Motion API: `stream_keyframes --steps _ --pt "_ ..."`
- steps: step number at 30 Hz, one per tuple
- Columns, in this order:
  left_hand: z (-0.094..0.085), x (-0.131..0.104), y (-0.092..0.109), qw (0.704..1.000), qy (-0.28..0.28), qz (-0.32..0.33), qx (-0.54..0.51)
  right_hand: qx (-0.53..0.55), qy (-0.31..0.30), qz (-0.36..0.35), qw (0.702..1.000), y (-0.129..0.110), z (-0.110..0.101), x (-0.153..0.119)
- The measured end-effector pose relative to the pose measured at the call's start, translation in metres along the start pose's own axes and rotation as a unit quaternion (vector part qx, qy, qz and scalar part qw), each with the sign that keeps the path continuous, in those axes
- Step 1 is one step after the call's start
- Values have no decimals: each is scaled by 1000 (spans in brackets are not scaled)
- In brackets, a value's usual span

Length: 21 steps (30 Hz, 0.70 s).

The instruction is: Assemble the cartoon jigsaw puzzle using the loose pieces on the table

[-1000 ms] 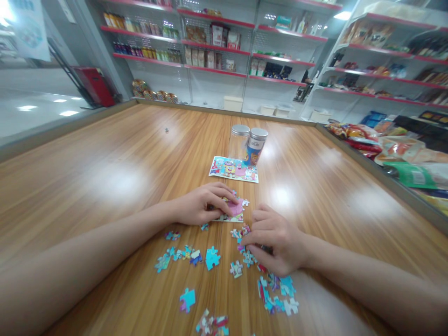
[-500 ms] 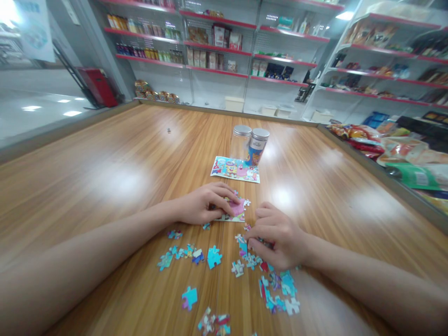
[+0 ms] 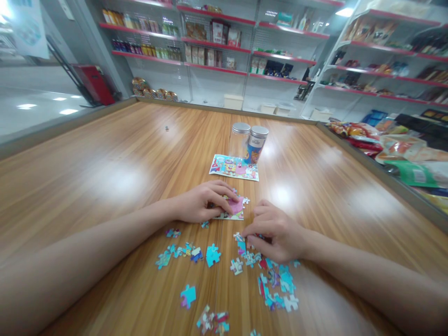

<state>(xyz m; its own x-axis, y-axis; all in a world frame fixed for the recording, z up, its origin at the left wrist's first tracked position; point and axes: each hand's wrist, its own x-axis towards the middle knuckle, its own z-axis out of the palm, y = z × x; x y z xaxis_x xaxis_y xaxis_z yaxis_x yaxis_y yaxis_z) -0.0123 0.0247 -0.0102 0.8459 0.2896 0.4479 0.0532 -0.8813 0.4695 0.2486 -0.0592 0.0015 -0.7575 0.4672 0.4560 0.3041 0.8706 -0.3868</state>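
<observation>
My left hand [image 3: 206, 201] lies with its fingers stretched over a joined section of jigsaw puzzle [image 3: 238, 208], pink and green where it shows; the rest is hidden under the palm. To its right, my right hand [image 3: 276, 229] is closed, thumb and forefinger pinched at a small pinkish puzzle piece [image 3: 249, 242] low over the table. Loose pieces crowd beneath and beside that hand, among them a pale one [image 3: 236, 266] and a blue cluster [image 3: 286, 280]. A large light-blue piece [image 3: 213, 255] lies between the hands.
Beyond the hands lies a cartoon picture card [image 3: 227, 168], with a clear jar [image 3: 240, 140] and a blue-labelled jar [image 3: 256, 145] at its back edge. More pieces [image 3: 188, 296] are scattered nearer me. Packaged goods [image 3: 413, 175] line the wooden table's right side; stocked shelves stand behind.
My right hand has shifted slightly up and left, its fingertips now at a small pinkish piece. My left hand stays on the joined section. The whole view has tilted a little.
</observation>
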Motion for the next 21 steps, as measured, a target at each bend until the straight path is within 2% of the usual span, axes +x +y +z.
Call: stream_keyframes --steps 3,6,11,14,18,21 --pt "0 0 0 1000 -1 1 1 16 9 -2 1000 0 -1 -1" --pt "0 0 0 1000 -2 3 1 36 48 -6 998 1 -1 -2" --pt "0 1 1 1000 5 5 -1 33 90 55 994 8 -3 -4" --pt "-1 1 1 1000 6 7 -2 60 85 68 992 14 -4 -4" --pt "-1 1 1 1000 0 5 2 90 35 48 994 21 -3 -6" --pt "-1 1 1 1000 -3 5 5 98 26 52 993 23 -2 -6"
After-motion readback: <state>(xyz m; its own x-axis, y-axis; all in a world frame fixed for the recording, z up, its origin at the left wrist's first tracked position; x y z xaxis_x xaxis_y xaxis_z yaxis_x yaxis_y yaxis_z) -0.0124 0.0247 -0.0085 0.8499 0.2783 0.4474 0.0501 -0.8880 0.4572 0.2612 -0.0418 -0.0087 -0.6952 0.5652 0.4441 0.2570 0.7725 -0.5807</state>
